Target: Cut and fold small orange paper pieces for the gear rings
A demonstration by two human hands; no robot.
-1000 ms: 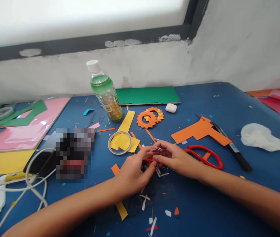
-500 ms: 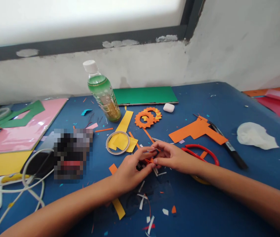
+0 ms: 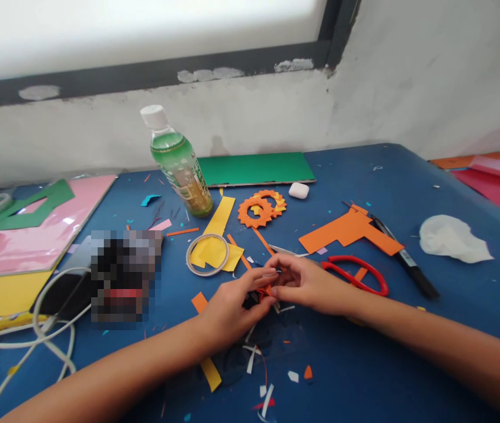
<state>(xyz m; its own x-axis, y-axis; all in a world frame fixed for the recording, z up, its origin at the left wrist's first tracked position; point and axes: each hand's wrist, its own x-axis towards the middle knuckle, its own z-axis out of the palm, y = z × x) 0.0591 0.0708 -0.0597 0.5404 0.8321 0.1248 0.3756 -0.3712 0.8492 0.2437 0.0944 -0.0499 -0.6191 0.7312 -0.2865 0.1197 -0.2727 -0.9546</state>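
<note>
My left hand [image 3: 234, 305] and my right hand [image 3: 305, 282] meet over the blue table, their fingertips touching around a small orange paper piece [image 3: 265, 290]. The fingers of both hands are bent and closed on it, and they hide much of its shape. Behind them lie two toothed paper rings, an orange one [image 3: 250, 218] overlapping an orange and yellow one [image 3: 279, 203]. A roll of tape [image 3: 188, 265] rests on yellow paper [image 3: 220, 218] to the left. Red-handled scissors [image 3: 382, 285] lie partly under my right forearm.
A tall bottle [image 3: 183, 176] stands at the back beside a green sheet [image 3: 254, 168]. Orange paper [image 3: 346, 230], a black marker [image 3: 417, 276] and crumpled white tissue [image 3: 452, 238] are on the right. A white cable [image 3: 40, 338] and pink sheet [image 3: 24, 249] lie left; scraps are scattered in front.
The view has shifted slightly, so the table's things appear a little further left. My hands stay together on the orange piece, with my left fingers slightly moved.
</note>
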